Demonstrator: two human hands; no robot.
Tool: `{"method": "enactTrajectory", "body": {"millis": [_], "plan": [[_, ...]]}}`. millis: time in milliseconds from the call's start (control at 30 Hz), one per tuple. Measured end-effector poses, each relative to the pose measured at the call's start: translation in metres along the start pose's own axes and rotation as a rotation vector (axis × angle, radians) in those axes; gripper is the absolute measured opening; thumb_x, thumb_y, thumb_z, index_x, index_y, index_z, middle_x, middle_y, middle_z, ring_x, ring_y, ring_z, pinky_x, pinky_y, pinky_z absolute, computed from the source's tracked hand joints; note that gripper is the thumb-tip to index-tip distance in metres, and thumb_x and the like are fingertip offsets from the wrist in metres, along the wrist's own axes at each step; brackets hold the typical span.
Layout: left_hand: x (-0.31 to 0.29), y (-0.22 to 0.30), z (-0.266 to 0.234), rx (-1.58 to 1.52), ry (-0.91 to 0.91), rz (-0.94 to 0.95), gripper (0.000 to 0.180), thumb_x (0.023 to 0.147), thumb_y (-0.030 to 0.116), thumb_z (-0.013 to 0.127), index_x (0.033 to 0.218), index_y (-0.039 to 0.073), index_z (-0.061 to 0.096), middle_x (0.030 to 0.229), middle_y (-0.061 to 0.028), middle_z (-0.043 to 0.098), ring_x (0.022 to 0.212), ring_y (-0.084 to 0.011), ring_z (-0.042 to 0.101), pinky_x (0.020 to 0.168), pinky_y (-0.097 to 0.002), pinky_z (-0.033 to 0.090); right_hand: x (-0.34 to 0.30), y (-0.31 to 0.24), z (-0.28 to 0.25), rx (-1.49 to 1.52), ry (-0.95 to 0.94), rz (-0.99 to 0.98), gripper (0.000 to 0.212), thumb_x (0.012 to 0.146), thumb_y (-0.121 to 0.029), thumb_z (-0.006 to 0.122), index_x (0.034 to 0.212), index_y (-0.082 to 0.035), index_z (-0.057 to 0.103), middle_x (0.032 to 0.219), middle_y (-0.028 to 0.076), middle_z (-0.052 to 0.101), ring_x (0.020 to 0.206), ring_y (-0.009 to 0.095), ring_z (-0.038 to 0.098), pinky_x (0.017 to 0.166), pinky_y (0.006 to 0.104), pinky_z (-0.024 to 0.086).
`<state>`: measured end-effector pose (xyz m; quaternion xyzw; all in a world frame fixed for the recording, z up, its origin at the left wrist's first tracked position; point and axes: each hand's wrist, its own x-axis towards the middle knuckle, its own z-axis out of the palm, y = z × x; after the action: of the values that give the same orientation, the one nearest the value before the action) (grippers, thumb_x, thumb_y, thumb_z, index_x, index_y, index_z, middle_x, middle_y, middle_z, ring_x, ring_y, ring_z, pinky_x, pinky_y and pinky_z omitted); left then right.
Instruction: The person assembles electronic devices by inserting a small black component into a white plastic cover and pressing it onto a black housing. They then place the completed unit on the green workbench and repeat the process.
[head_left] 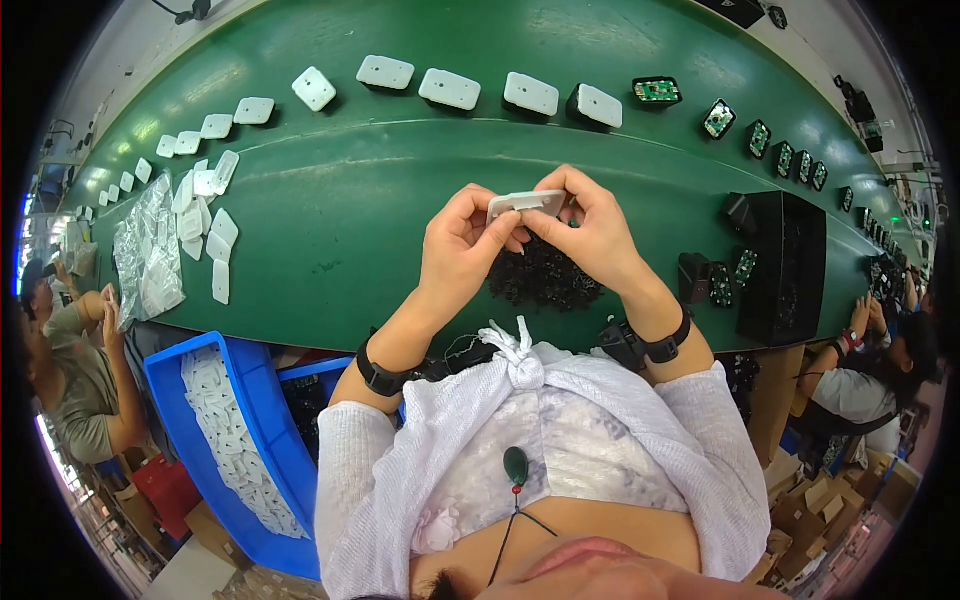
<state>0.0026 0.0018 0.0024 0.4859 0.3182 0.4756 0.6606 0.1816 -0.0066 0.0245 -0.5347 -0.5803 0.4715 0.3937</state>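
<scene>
White cover (527, 205) held up btwn both hands, approx. ctr of frame, just above desk (380, 220). Long axis running roughly L–R across frame, R end a touch higher; seen nr edge-on, w/ one broad face toward bottom of frame. Can't tell front end from back. L hand (463, 240) gripping L end, thumb on near face, fingers curled behind. R hand (592, 228) gripping R end, index finger along upper edge, thumb low on near side. Below, partly hidden by R hand: pile of small black pcs (540, 280). Across top of frame, ctr to upper L: row of white-topped units (450, 90). Curving off to upper R: black housings w/ green circuit boards (657, 92). Loose white covers (221, 238) at L, next to clear plastic bag (150, 250). Black bin (785, 230) at R. Lower L: blue crate (265, 430) full of white pcs (225, 420).
</scene>
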Motion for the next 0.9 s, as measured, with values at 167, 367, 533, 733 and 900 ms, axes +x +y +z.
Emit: {"method": "enactTrajectory", "body": {"millis": [167,367,533,733,900], "plan": [[0.001,-0.005,-0.003,0.062,-0.085,-0.051,0.013,0.095,0.002,0.053,0.106,-0.004,0.056,0.094,-0.0092,0.061,0.080,-0.0149,0.065,0.070,-0.0264,0.056,-0.001,-0.002,-0.005,0.076,-0.010,0.074,0.018,0.081,-0.013,0.075,0.085,-0.005,0.059,0.074,-0.006,0.053,0.064,0.002,0.042,0.057,0.0185,0.035],[0.004,-0.002,-0.007,0.079,-0.030,-0.110,0.033,0.098,0.000,0.044,0.130,-0.005,0.048,0.095,-0.0121,0.064,0.079,-0.0178,0.067,0.069,-0.0277,0.056,0.009,0.013,-0.030,0.067,-0.091,0.000,0.018,0.082,-0.017,0.074,0.090,-0.006,0.061,0.080,-0.003,0.059,0.072,0.005,0.051,0.064,0.0210,0.041],[0.028,-0.014,-0.071,0.457,0.211,-0.124,0.012,0.096,0.004,0.050,0.106,-0.003,0.050,0.079,-0.0082,0.062,0.059,-0.0101,0.058,0.051,-0.0223,0.044,0.065,0.042,-0.132,-0.591,0.310,-0.223,0.023,0.083,-0.009,0.066,0.105,-0.007,0.063,0.102,0.002,0.064,0.094,0.016,0.058,0.081,0.0295,0.047],[0.046,-0.017,-0.105,1.049,0.292,0.057,0.006,0.090,0.005,0.058,0.093,0.004,0.062,0.084,-0.0079,0.060,0.066,-0.0198,0.058,0.060,-0.0321,0.047,0.112,0.086,-0.190,-1.061,0.185,-0.184,0.041,0.079,-0.009,0.070,0.118,-0.010,0.060,0.124,0.005,0.059,0.119,0.027,0.050,0.100,0.0371,0.043],[0.048,-0.011,-0.093,1.301,0.264,0.042,0.009,0.088,0.007,0.062,0.095,0.007,0.066,0.089,-0.0085,0.055,0.068,-0.0204,0.057,0.065,-0.0303,0.048,0.128,0.093,-0.188,-1.218,0.224,-0.264,0.044,0.077,-0.010,0.072,0.118,-0.006,0.056,0.118,0.011,0.060,0.112,0.032,0.054,0.094,0.0407,0.046]]}}
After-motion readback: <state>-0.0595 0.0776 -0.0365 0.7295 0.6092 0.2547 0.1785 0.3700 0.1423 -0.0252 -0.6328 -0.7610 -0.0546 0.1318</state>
